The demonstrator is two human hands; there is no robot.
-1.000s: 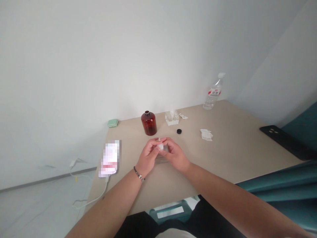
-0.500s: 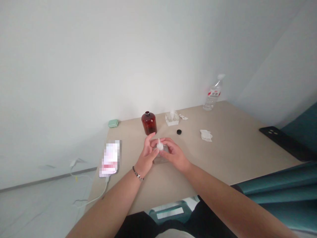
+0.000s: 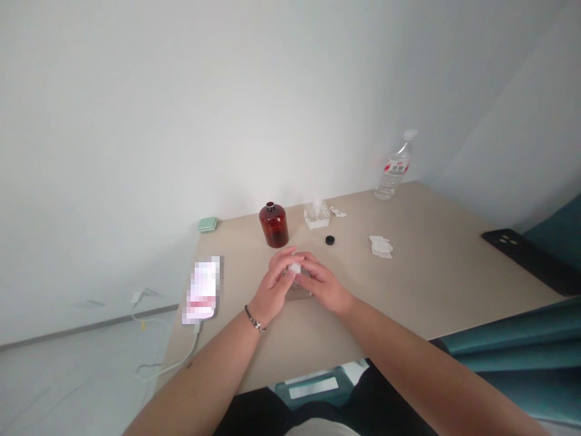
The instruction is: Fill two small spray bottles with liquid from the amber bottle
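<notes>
Low over the table, my left hand (image 3: 275,284) and my right hand (image 3: 323,283) close around the white top (image 3: 295,267) of a small clear square container (image 3: 299,293). Both thumbs press at the near side of the white piece. The fingers of my left hand curl over it from the far side and hide its tip. My right fingers meet them at the back. Just beyond the hands stands a red-brown bottle (image 3: 274,227) with an uncapped neck and dark liquid low inside. A black cap (image 3: 330,240) lies to its right.
Another clear square container (image 3: 316,215) with a white tuft stands by the wall. Crumpled white paper (image 3: 381,246), a water bottle (image 3: 393,169) and a black phone-like object (image 3: 521,257) are on the right. A phone (image 3: 203,289) on a cable and a green case (image 3: 207,224) lie left.
My left fingers have come down and folded over the white top, covering its pointed tip. My right hand stays at the container. The view has shifted slightly.
</notes>
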